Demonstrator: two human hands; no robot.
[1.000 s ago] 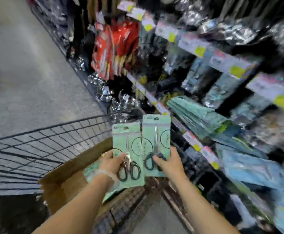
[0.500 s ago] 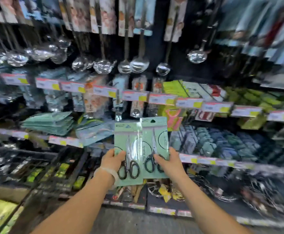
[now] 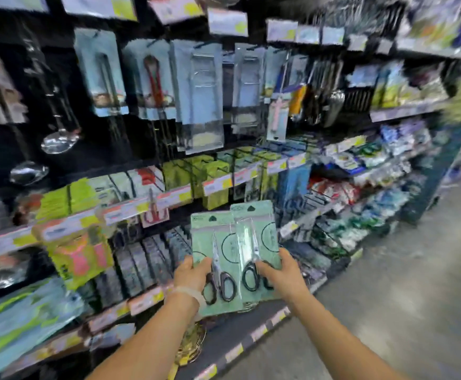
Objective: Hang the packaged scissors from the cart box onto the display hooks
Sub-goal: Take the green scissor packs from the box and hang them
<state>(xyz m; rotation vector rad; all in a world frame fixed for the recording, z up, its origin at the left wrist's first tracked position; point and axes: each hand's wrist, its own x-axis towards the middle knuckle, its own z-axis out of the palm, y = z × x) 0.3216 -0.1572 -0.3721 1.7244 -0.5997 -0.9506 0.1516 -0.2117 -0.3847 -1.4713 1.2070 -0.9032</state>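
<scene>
Before the shelving, my view had swung right along the aisle; both hands, left hand (image 3: 193, 272) and right hand (image 3: 280, 274), still gripped their scissors packs (image 3: 218, 250), none hung yet

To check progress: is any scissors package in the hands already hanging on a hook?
No, the left hand and right hand both hold the scissors packages in front of the shelves.

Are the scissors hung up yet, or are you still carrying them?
Not yet. Done: two packs are out of the box. In hand: the left hand grips one green scissors pack, and the right hand grips the other pack, in front of the shelves. Left: slipping both onto hooks.
</scene>
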